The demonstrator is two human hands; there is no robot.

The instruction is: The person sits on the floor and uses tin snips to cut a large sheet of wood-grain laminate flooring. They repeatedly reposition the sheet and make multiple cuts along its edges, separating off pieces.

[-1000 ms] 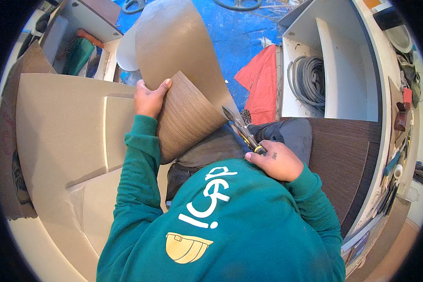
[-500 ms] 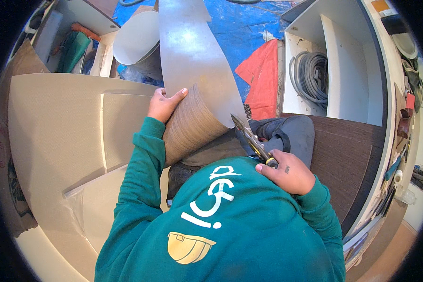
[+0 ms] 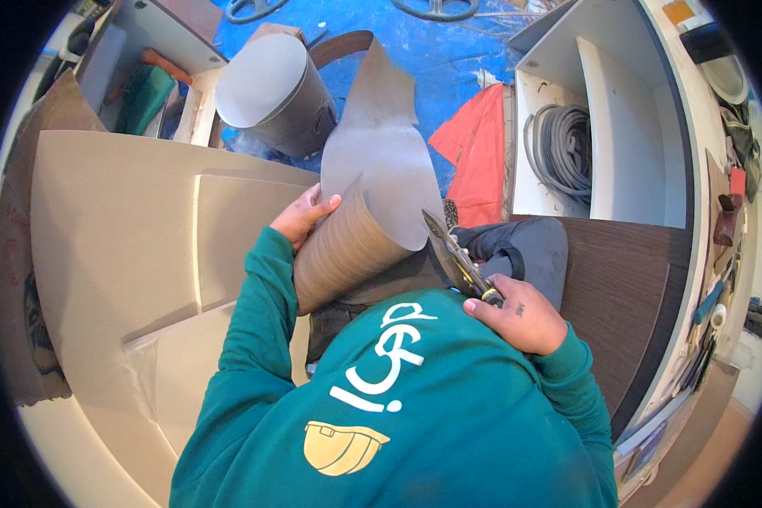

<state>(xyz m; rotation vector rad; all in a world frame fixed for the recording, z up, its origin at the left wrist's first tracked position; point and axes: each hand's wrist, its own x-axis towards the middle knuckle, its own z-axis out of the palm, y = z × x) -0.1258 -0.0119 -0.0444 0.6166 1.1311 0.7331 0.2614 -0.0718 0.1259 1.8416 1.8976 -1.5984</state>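
Note:
My left hand grips a flexible laminate sheet, curled toward me with its wood-grain face showing over a grey underside. The sheet's long narrow end extends away and bends over beside a grey-topped roll on the floor. My right hand is closed round the handles of metal snips with black and yellow grips, held over my lap. The snips' blades point up and away, close beside the curl's right edge; whether they touch it I cannot tell.
Beige sheets lie at my left, beside an open cabinet. At right, another cabinet holds a grey hose coil, with dark wood panels nearer me. Beyond are a blue tarp, a red sheet and assorted tools.
My left hand has moved down and rightward with the curl. The sheet's far end has dropped and bent, uncovering more of the roll. The snips and right hand have shifted slightly down and right.

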